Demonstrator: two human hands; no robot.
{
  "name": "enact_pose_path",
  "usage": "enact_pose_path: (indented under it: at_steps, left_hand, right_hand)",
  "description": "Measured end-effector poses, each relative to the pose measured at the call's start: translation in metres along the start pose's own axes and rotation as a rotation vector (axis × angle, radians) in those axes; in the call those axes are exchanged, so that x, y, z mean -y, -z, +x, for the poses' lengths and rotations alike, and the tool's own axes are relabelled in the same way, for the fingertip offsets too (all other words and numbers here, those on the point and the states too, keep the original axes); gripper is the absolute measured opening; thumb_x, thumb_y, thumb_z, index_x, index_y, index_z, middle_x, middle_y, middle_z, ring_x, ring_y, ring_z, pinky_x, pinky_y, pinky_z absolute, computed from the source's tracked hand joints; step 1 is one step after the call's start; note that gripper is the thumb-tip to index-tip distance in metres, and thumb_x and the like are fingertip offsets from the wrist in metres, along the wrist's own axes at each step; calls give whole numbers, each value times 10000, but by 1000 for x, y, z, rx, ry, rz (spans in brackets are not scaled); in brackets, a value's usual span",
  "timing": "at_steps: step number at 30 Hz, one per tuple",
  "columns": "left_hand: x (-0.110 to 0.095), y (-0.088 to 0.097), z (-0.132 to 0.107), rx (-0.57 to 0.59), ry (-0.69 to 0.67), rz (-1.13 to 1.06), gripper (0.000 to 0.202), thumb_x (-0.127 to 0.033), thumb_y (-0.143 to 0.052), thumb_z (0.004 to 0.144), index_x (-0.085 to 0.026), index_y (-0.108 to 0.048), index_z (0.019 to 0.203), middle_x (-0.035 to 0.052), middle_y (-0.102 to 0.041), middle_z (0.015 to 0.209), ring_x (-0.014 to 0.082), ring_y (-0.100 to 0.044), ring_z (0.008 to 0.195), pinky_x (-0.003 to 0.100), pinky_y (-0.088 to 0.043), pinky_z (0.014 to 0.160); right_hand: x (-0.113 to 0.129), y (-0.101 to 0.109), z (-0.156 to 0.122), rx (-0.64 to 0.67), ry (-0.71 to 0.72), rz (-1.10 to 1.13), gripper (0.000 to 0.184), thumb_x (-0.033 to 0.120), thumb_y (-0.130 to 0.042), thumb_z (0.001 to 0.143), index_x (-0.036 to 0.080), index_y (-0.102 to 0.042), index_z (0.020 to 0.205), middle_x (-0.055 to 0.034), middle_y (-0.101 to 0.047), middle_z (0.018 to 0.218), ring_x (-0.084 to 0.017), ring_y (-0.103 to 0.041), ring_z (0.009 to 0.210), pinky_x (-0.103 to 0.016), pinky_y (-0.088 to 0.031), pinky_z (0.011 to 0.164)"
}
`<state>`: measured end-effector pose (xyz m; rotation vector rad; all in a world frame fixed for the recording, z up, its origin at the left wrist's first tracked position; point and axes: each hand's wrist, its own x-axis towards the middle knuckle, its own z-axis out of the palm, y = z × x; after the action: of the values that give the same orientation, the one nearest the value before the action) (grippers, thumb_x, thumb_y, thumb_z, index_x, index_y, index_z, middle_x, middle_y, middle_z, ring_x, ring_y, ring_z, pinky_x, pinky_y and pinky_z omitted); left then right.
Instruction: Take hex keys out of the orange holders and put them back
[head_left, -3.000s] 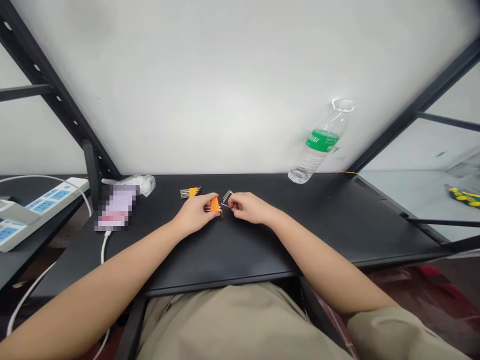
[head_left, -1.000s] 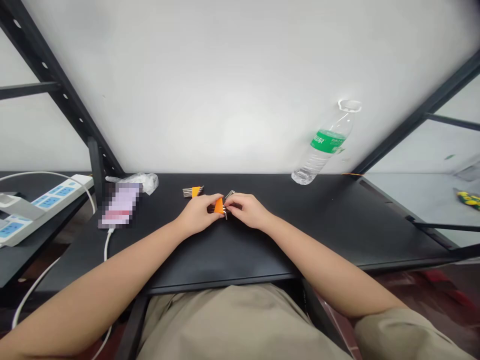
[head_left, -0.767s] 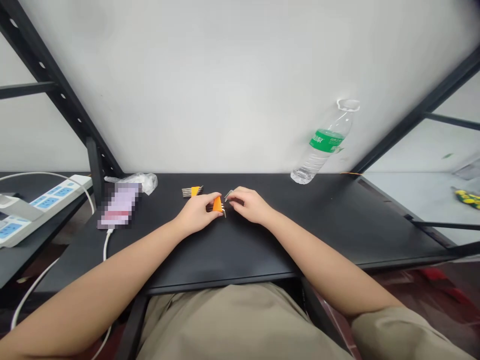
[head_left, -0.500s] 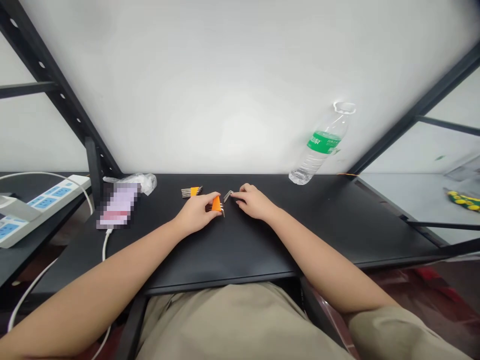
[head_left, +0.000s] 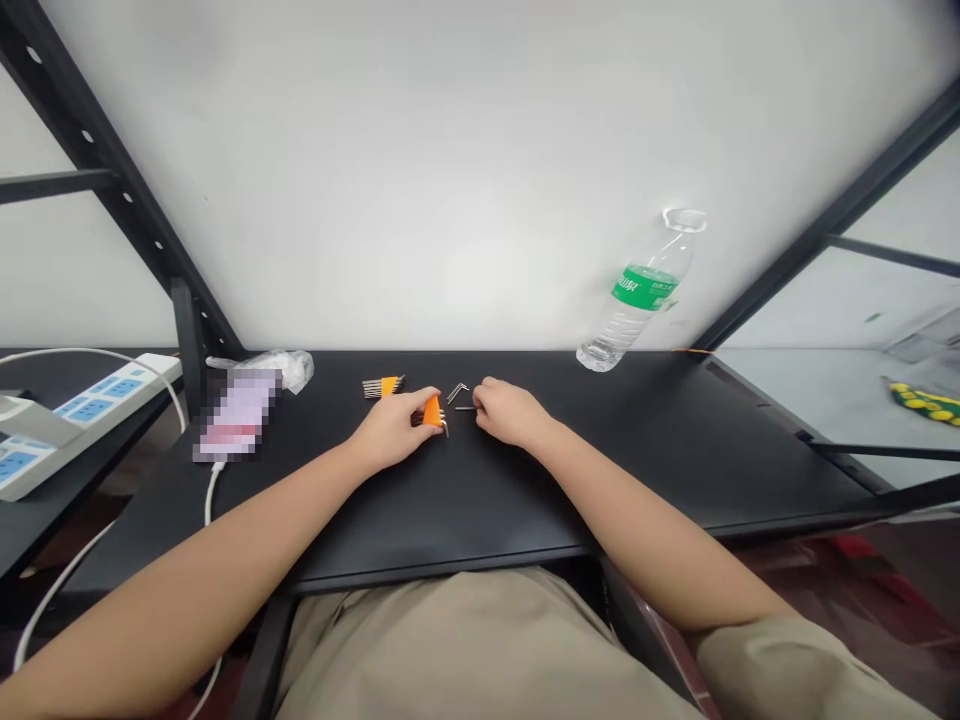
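Note:
My left hand [head_left: 394,428] grips an orange hex key holder [head_left: 432,410] between thumb and fingers, with some L-shaped keys sticking out of its right side. Pinched in my right hand [head_left: 510,410] is a hex key [head_left: 465,408], its straight end pointing left toward the holder. Loose hex keys [head_left: 456,392] lie on the black table between the two hands. Beyond my left hand rests a second orange holder [head_left: 389,386] filled with several keys. The fingertips of my right hand partly hide the key it holds.
A tall water bottle [head_left: 634,300] with a green label leans against the wall at the back right. On the left are a blurred-out phone [head_left: 238,415] on a white cable, a crumpled plastic bag [head_left: 289,366] and a power strip [head_left: 94,415]. Black metal frames flank the table [head_left: 465,510].
My right hand has closed its fingers on a hex key, taken from the loose ones and turned to point left. My left hand stays in place with the holder.

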<state>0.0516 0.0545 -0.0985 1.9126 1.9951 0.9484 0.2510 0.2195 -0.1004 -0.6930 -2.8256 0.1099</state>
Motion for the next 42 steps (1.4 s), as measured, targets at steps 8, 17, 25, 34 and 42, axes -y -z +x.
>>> enact_pose_path:
  at_steps: [8,17,25,34,42]
  left_hand:
    - [1,0,0,18,-7,-6,466,-375,-700,863,-300,-623,1316,-30,-742,942,182,-685,828,303,-517,830]
    - [0,-2,2,9,-12,8,466,-401,-705,855,-305,-618,1302,-36,-726,928,183,-677,805,311,-514,819]
    - [-5,0,1,26,-25,-2,391,-380,-692,863,-309,-636,1244,-46,-716,891,175,-667,780,300,-514,797]
    - [-2,0,0,13,-28,-5,464,-382,-701,864,-299,-623,1313,-36,-727,914,180,-671,780,308,-525,808]
    - [-1,-2,1,-24,-65,27,488,-406,-732,845,-258,-647,1303,32,-717,1052,210,-651,879,345,-517,853]
  right_hand:
    - [2,2,-4,29,38,132,95,132,-687,776,188,-620,814,-56,-635,891,-163,-552,752,-265,-349,619]
    - [5,8,-1,-105,213,379,71,123,-603,914,188,-633,913,-19,-639,932,-132,-576,815,-245,-437,756]
    - [13,10,-5,-206,275,439,132,119,-553,950,189,-663,931,-53,-639,993,-156,-593,876,-277,-468,814]
    - [11,12,-6,-213,271,371,124,122,-543,956,187,-647,939,-49,-619,993,-152,-580,854,-269,-461,798]
    - [26,11,-13,-195,297,228,208,125,-483,992,201,-676,997,-67,-600,1092,-148,-563,848,-269,-465,804]
